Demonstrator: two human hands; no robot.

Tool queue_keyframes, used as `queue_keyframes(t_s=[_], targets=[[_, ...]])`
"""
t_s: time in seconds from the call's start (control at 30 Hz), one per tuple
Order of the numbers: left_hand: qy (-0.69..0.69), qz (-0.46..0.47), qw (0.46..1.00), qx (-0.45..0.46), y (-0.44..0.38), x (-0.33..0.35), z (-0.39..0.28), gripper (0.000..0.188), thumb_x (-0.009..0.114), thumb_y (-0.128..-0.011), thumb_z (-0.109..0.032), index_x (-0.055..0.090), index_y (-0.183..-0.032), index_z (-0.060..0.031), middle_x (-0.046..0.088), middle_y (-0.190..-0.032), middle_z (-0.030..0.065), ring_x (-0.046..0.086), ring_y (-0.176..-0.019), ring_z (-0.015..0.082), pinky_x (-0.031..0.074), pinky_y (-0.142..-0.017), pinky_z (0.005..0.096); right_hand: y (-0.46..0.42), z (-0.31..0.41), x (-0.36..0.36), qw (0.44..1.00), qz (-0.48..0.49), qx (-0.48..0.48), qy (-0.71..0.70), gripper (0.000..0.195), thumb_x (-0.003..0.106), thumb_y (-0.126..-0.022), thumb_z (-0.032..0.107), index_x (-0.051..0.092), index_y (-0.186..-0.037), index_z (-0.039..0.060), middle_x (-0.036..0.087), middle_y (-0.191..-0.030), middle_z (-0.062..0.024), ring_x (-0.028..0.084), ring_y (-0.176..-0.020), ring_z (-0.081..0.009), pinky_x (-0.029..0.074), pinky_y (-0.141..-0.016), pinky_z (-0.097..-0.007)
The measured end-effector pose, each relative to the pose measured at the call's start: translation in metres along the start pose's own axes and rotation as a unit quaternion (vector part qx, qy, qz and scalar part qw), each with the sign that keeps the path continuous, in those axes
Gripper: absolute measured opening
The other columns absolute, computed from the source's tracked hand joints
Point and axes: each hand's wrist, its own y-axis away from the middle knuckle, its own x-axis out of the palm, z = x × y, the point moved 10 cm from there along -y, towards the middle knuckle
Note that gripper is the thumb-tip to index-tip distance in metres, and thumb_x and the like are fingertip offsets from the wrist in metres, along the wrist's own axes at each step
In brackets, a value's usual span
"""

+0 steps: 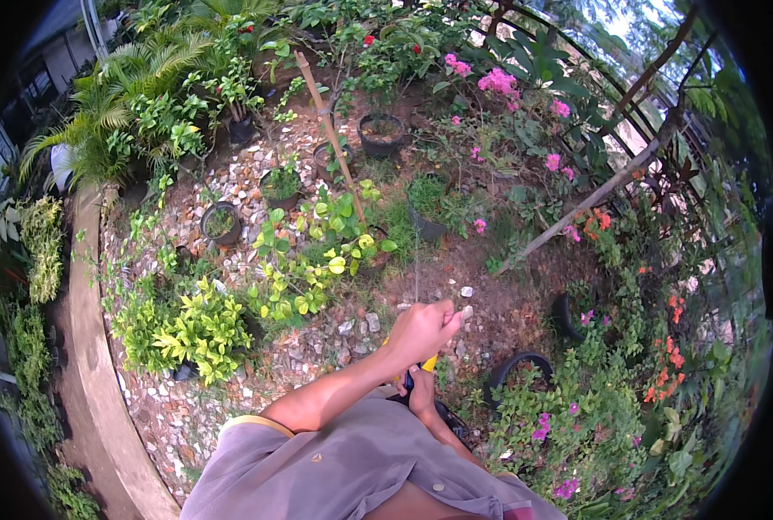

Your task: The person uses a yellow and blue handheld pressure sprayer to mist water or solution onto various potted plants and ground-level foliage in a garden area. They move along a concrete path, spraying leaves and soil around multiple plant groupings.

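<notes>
My left hand (423,330) reaches across in front of my body with its fingers curled; its palm side is hidden, so I cannot tell whether it holds anything. Just below it, close to my waist, my right hand (423,389) grips a blue and yellow tool (429,363), mostly covered by my hands and left forearm. The tool's kind does not show. A thin pale upright line (416,273) runs beyond my left hand, perhaps water or a string. Past my hands lies stony soil (354,331). A plant with yellow-green leaves (308,279) grows just beyond them, to the left.
Black plant pots (381,135) stand across the bed. A leaning bamboo stake (324,117) rises ahead. To the right, a slanting wooden pole (575,211) stands among bougainvillea (497,83). At left runs a curved concrete edging (90,292). A black pot rim (519,361) is near my right side.
</notes>
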Motion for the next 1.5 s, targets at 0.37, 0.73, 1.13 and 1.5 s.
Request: queue_keyframes(t_s=[0.37,0.73,1.13,1.5], targets=[[-0.023,-0.006,0.997,-0.07,0.001,0.026,0.072,0.032,0.061,-0.087,-0.031,0.061,-0.075,-0.0021,0.056,-0.054,0.0161,0.058,-0.049,0.0322,0.044,-0.049,0.0419,-0.008,0.013,0.001,0.997,-0.01,0.031,0.075,0.042,0.042,-0.097,0.034,0.05,-0.071,0.0018,0.046,-0.056,-0.0037,0.046,-0.046,-0.0131,0.037,-0.047,-0.0278],[-0.026,0.002,0.995,-0.093,-0.008,0.018,0.073,0.033,0.059,-0.086,-0.032,0.059,-0.072,-0.0028,0.059,-0.057,0.0182,0.061,-0.057,0.0379,0.049,-0.055,0.0465,-0.022,-0.002,0.002,0.999,-0.019,0.032,0.02,0.04,0.044,-0.097,0.034,0.051,-0.076,0.0015,0.048,-0.058,-0.0047,0.046,-0.044,-0.013,0.036,-0.044,-0.0267],[-0.053,0.014,0.994,-0.093,-0.007,0.021,0.081,0.033,0.059,-0.087,-0.035,0.065,-0.078,-0.0041,0.06,-0.056,0.0137,0.061,-0.054,0.0314,0.046,-0.053,0.0422,-0.02,0.001,0.008,0.998,-0.035,0.034,0.029,0.046,0.04,-0.099,0.034,0.052,-0.068,0.0018,0.047,-0.052,-0.0036,0.044,-0.044,-0.0123,0.036,-0.048,-0.0274],[-0.029,-0.014,0.996,-0.083,0.004,0.005,0.088,0.033,0.059,-0.087,-0.035,0.064,-0.078,-0.0038,0.057,-0.053,0.0148,0.06,-0.051,0.0319,0.045,-0.051,0.0432,-0.02,-0.006,0.017,0.997,-0.026,0.013,0.069,0.046,0.038,-0.099,0.033,0.052,-0.068,0.0017,0.048,-0.052,-0.0037,0.045,-0.044,-0.012,0.034,-0.046,-0.0274]])
